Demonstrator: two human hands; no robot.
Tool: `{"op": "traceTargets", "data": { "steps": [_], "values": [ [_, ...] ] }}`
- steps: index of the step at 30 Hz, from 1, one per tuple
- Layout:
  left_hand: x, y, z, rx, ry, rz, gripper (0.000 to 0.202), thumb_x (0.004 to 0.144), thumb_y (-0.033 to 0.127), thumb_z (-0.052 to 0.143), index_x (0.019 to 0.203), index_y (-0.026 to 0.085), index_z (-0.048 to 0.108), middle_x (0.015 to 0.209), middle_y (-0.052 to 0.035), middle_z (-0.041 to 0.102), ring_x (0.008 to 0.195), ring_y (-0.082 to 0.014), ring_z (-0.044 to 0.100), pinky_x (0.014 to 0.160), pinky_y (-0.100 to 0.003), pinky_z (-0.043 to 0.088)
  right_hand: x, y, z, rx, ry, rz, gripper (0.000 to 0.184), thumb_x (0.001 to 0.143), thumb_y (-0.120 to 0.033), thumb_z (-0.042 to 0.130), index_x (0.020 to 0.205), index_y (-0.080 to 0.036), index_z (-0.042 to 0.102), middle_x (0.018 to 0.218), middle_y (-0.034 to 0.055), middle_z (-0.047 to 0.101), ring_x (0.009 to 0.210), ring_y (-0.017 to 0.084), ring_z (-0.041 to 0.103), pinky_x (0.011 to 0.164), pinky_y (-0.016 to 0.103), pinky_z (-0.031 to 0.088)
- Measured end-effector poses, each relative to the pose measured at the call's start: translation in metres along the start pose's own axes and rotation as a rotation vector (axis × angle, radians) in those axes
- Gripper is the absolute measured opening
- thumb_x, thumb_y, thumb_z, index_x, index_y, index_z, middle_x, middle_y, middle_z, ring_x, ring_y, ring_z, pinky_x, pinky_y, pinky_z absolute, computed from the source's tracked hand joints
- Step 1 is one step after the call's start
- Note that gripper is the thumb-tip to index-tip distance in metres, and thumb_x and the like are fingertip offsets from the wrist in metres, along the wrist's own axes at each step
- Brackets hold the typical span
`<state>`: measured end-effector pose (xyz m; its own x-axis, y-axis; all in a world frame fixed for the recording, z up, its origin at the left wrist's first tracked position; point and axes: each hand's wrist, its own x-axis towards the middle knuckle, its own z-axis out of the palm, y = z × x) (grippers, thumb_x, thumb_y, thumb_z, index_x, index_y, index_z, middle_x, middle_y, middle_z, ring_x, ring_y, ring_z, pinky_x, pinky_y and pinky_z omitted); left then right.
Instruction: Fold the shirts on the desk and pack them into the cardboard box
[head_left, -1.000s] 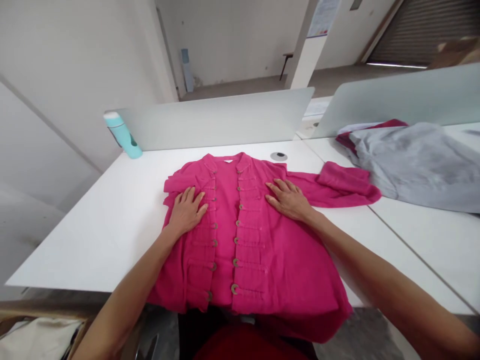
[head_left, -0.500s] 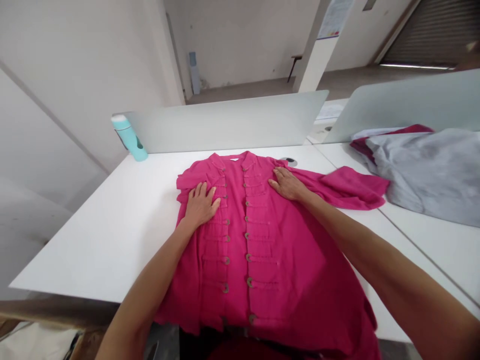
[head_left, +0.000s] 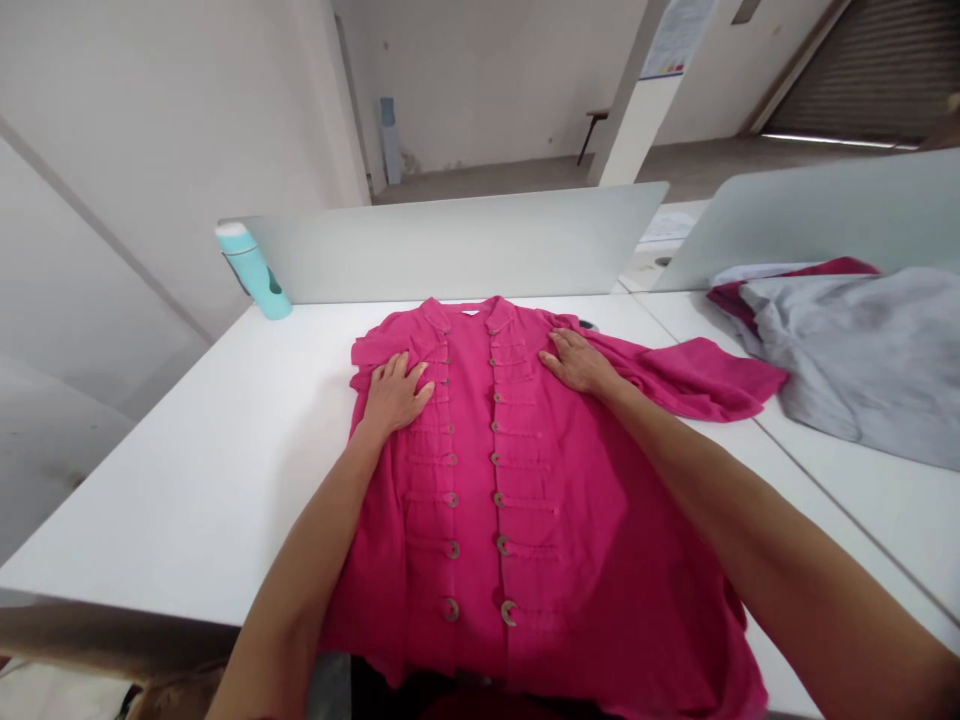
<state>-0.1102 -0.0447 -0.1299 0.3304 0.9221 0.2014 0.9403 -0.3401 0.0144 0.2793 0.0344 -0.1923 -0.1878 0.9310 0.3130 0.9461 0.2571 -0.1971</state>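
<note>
A bright pink shirt (head_left: 600, 480) lies spread face up on the white table (head_left: 187, 450), its collar toward the back. Its front hangs apart, with a row of ring-like fasteners along each edge. My left hand (head_left: 396, 393) rests flat on the left chest of the shirt, fingers apart. On the other side, near the right shoulder, my right hand (head_left: 574, 360) presses flat with its fingers stretched. One sleeve (head_left: 709, 378) reaches out to the right; the left sleeve looks folded in along the side. The bottom hem hangs over the table's near edge.
A turquoise bottle (head_left: 255, 272) stands at the back left corner. Along the back runs a frosted divider (head_left: 450, 255), with a second divider (head_left: 825, 215) to the right. A pile of grey cloth (head_left: 885, 360) with dark red fabric lies at the right.
The shirt's lower front and its fasteners have shifted toward me a little, and the view has tilted slightly. Both hands stay flat on nearly the same spots.
</note>
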Motion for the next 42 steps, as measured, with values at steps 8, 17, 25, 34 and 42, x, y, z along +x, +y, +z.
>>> {"op": "traceTargets", "data": {
  "steps": [8,17,25,34,42],
  "values": [
    [-0.004,0.001,-0.001,-0.02,0.027,0.02,0.054,0.108,0.043,0.043,0.153,0.019,0.061,0.166,-0.0179,0.049,0.154,-0.0359,0.045,0.124,-0.055,0.04,-0.007,-0.011,-0.013,-0.037,0.061,-0.009,0.067,0.102,-0.052,0.036,0.144,-0.007,0.063,0.154,0.0249,0.055,0.148,0.042,0.046,0.126,0.062,0.035],
    [-0.005,0.004,0.004,-0.016,0.079,0.015,0.05,0.108,0.038,0.045,0.148,0.017,0.065,0.164,-0.0174,0.052,0.15,-0.0363,0.05,0.122,-0.055,0.042,0.049,-0.068,-0.044,-0.16,-0.056,-0.026,0.053,0.102,-0.028,0.038,0.149,-0.014,0.06,0.154,0.0184,0.058,0.126,0.036,0.063,0.105,0.049,0.052],
    [-0.005,0.006,0.007,-0.031,0.13,0.016,0.046,0.107,0.035,0.046,0.145,0.018,0.067,0.16,-0.0176,0.056,0.148,-0.0364,0.052,0.12,-0.053,0.044,0.108,-0.096,-0.032,-0.239,-0.272,-0.133,0.055,0.095,-0.021,0.053,0.15,-0.02,0.058,0.151,0.0142,0.062,0.122,0.032,0.066,0.094,0.039,0.054],
    [-0.005,0.006,0.008,-0.054,0.156,0.041,0.045,0.107,0.033,0.048,0.142,0.014,0.069,0.158,-0.0198,0.058,0.146,-0.0382,0.054,0.116,-0.056,0.047,0.115,-0.091,-0.038,-0.364,-0.354,-0.2,0.031,0.095,-0.018,0.054,0.119,-0.017,0.074,0.125,0.0164,0.069,0.106,0.027,0.068,0.086,0.035,0.05],
    [-0.004,0.006,0.01,-0.067,0.177,0.046,0.044,0.106,0.032,0.048,0.14,0.014,0.07,0.155,-0.0205,0.059,0.144,-0.0384,0.055,0.116,-0.056,0.048,0.118,-0.085,-0.062,-0.334,-0.123,-0.172,0.036,0.097,-0.02,0.045,0.113,-0.015,0.077,0.12,0.0157,0.071,0.097,0.027,0.067,0.08,0.035,0.047]
  ]
}}
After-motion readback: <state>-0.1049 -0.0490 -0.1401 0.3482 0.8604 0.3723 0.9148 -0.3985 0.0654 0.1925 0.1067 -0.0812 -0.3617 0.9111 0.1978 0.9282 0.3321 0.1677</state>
